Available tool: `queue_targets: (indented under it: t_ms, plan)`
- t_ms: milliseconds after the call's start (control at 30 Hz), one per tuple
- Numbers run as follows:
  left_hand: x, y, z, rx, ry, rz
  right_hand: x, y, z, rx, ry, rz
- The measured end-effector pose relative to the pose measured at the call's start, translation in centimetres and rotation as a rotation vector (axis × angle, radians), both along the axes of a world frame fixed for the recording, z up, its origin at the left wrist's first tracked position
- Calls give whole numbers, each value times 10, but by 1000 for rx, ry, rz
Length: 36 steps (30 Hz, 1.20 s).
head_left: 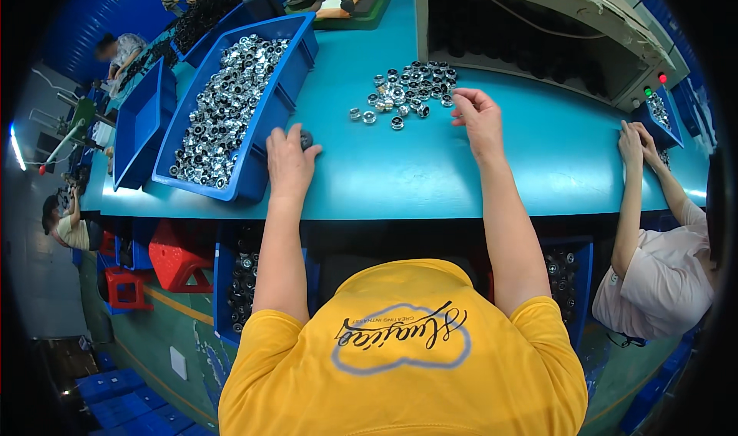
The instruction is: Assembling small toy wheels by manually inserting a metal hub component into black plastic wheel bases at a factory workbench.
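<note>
My left hand (290, 163) is at the right wall of a large blue bin (265, 140), its thumb and forefinger around a small dark round part (306, 139). Small shiny metal parts with dark centres (231, 102) fill that bin. On the tabletop, more of these round metal parts (415, 86) lie in a loose pile, a few apart at its near left. My right hand (481, 125) hovers at the pile's right edge. Its fingers are bent, with a gap between thumb and forefinger, and nothing shows between them.
A second blue bin (142, 132) stands left of the full one. A pale box-shaped machine (530, 21) borders the table's far right. To the right, a co-worker's hands (638, 140) are near a small blue bin (665, 117). Red stools (175, 255) stand below at left.
</note>
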<state>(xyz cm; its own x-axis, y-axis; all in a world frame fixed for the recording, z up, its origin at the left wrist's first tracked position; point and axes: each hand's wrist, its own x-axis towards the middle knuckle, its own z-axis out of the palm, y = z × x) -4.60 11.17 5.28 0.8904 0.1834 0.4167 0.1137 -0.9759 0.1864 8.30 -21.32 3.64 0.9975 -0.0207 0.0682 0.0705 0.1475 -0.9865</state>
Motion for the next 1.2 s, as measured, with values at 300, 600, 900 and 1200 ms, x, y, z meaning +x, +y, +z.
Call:
queue_targets:
  t_ms: [300,600,900,1200]
  plan:
    - [-2,-9,3,91,201,172,30,-31,8,-923,-262,7]
    - [15,-103,-15,-231,-217,-507,116,-47,-8,-1087,-245,-263]
    - [22,-118,-24,-297,-206,-665,186,-22,-23,-1030,-335,-211]
    - [23,-113,-25,-379,-253,-691,143,-39,-19,-321,-223,-29]
